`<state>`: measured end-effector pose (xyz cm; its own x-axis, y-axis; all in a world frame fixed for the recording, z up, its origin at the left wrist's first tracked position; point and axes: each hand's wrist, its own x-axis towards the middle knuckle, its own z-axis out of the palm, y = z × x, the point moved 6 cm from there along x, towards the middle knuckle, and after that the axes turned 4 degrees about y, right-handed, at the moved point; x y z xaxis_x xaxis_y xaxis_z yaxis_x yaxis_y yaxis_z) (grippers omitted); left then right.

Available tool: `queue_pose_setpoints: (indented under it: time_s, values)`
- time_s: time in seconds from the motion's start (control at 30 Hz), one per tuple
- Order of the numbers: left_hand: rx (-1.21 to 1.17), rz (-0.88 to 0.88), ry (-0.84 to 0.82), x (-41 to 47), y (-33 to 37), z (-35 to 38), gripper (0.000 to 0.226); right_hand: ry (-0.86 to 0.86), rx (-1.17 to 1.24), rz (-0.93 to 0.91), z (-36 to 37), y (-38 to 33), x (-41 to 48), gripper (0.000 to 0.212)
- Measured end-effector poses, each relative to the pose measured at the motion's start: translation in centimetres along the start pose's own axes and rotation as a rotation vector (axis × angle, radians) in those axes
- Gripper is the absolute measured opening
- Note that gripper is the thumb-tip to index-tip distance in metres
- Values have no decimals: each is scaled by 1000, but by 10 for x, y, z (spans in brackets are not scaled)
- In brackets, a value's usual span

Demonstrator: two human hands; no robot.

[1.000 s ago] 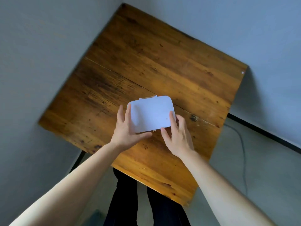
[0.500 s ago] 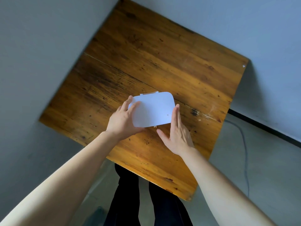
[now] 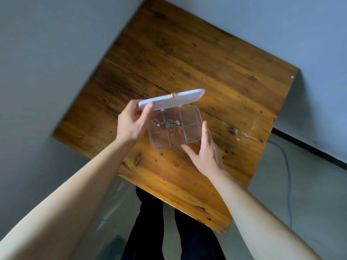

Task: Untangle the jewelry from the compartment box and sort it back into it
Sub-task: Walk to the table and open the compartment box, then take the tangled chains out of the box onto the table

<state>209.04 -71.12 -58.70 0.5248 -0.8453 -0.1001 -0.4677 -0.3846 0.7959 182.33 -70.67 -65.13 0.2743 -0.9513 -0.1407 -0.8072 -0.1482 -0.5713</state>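
Observation:
A clear plastic compartment box [image 3: 189,139] with six compartments sits on the wooden table [image 3: 206,59]. Its white lid [image 3: 180,99] stands raised on the far hinge. My left hand [image 3: 131,122] pinches the lid's left corner. My right hand [image 3: 205,151] holds the box's near right corner, thumb at the front wall and fingers along the right side. A tangle of jewelry [image 3: 171,124] lies across the middle compartments: silver chain, a star charm at the left, gold bits and a small red piece.
The table's near edge [image 3: 169,201] lies close to my dark-trousered legs [image 3: 150,231]. Grey walls flank the table at left and behind. A thin cable [image 3: 288,184] runs over the floor at the right.
The lid was shut half a second ago; my left hand has lifted it up, baring the jewelry inside. My right hand stays at the box's right side.

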Motion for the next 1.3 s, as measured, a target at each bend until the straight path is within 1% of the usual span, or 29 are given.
queue_pose_setpoints:
  time_s: [0.03, 0.1, 0.23, 0.33, 0.47, 0.57, 0.63, 0.73, 0.8, 0.87, 0.9, 0.93, 1.0, 1.1, 1.17, 1.23, 1.3]
  values:
    - [-22, -75, 51, 8, -4, -1, 42, -2, -8, 0, 2, -2, 2, 102]
    - [-36, -185, 86, 24, -15, 0, 32, -2, -14, -8, 5, -10, 7, 100]
    - [-208, -425, 53, 39, -41, 2, 32, -27, -5, 0, 12, -26, 19, 101]
    - [-331, -503, 28, 45, -51, -4, 28, -15, -14, 27, 15, -38, 35, 102]
    - [-372, -550, 48, 52, -63, -14, 33, -34, -38, 33, 19, -56, 64, 103]
    - [-305, -529, 45, 56, -71, -22, 32, -51, -44, 23, 20, -66, 81, 103]
    - [-307, -524, 15, 50, -75, -23, 31, -73, -38, 26, 22, -69, 86, 103]
    - [-318, -583, 8, 31, -86, -21, 32, -127, -84, 6, 24, -72, 86, 101]
    - [-369, -645, 44, 20, -94, -19, 36, -66, -138, -61, 20, -80, 86, 89]
    - [-413, -660, 80, 17, -97, -19, 35, 64, -161, -178, 12, -96, 93, 68]
    - [-426, -659, 86, 18, -97, -18, 34, 108, -171, -252, 9, -107, 100, 58]
    - [-432, -659, 86, 19, -97, -18, 33, 114, -174, -326, 9, -117, 107, 49]
    - [-437, -660, 76, 20, -96, -17, 32, 4, -172, -452, 18, -139, 120, 37]
    - [-421, -653, 63, 21, -98, -17, 31, -228, -259, -593, 39, -158, 132, 31]
    - [-430, -642, 56, 22, -99, -17, 26, -276, -310, -568, 46, -161, 141, 30]
    - [-429, -632, 46, 22, -100, -17, 23, -273, -325, -494, 48, -166, 150, 29]
    - [-415, -628, 29, 22, -101, -18, 23, -281, -390, -438, 53, -174, 157, 26]
